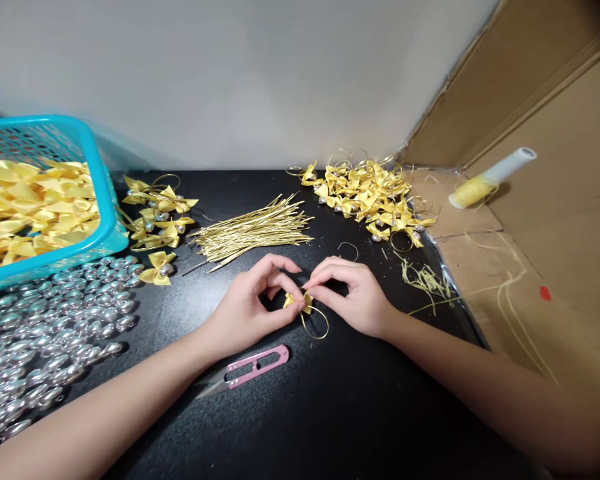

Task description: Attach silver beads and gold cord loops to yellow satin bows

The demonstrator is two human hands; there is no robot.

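Observation:
Between my hands, near the middle of the black table, is a small yellow ribbon bow with a loop of gold wire hanging towards me. My left hand pinches the bow between thumb and fingers. My right hand has its thumb and forefinger pressed together at the bow's upper right side, where a thin strand seems to be; the fingertips hide most of it. Just below my left hand lies a pair of pink-handled thread snips, blades pointing left.
A turquoise basket of yellow bows stands left, with many silver beads before it. Gold wire pieces lie behind my hands. Finished-looking bows are heaped back right, others back left. Thread scraps and a thread tube sit right.

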